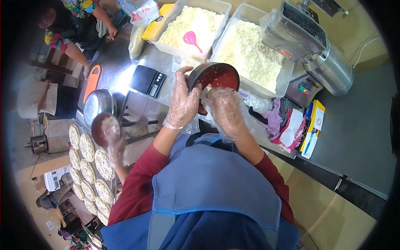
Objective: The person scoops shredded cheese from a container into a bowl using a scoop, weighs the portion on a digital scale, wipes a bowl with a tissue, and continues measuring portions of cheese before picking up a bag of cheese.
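My left hand (183, 102), in a clear plastic glove, grips the left side of a dark bowl (218, 74) with a red inside. The bowl is tilted toward me above the table edge, with a few pale crumbs stuck inside it. My right hand (227, 106), also gloved, has its fingers curled at the near rim and inside wall of the bowl. Whether those fingers pinch anything is hidden. Beyond the bowl stand two clear tubs of pale grated food, a left tub (228, 12) with a pink scoop (191, 38) in it and a right tub (287, 68).
At left, another person's gloved hand (116, 148) is at a red bowl (98, 129) of gratings, above a tray of topped flat rounds (87, 148). A scale (143, 79), orange-handled tool (92, 83) and metal bowl (100, 106) lie nearby. A grinder (293, 33) and cloths (275, 114) stand right.
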A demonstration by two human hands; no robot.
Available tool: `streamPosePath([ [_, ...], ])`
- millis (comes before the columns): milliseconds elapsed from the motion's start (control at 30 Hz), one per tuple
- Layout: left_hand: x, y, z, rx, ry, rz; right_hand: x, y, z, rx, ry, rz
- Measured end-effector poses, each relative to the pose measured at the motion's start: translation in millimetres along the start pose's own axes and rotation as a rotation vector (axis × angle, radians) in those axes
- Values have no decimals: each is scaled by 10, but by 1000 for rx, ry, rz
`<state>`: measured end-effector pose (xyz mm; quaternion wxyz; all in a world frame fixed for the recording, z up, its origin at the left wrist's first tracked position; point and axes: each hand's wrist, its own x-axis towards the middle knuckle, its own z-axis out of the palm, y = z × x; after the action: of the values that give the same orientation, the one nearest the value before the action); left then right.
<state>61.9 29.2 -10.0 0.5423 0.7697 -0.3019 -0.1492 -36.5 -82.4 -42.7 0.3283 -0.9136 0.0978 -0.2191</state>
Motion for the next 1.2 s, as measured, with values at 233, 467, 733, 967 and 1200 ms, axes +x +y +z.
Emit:
streamPosePath([
  [233, -5, -106, 0, -89, -13, 21, -96, 48, 22, 163, 32, -24],
  [467, 22, -103, -31, 39, 46, 19, 25, 48, -278, 227, 286, 131],
  [733, 4, -28, 95, -93, 28, 23, 79, 204, 140, -81, 282, -118],
  [967, 44, -53, 62, -108, 38, 36, 23, -22, -31, 152, 101, -36],
  [1200, 98, -105, -102, -107, 87, -75, -77, 114, -626, 642, 292, 198],
])
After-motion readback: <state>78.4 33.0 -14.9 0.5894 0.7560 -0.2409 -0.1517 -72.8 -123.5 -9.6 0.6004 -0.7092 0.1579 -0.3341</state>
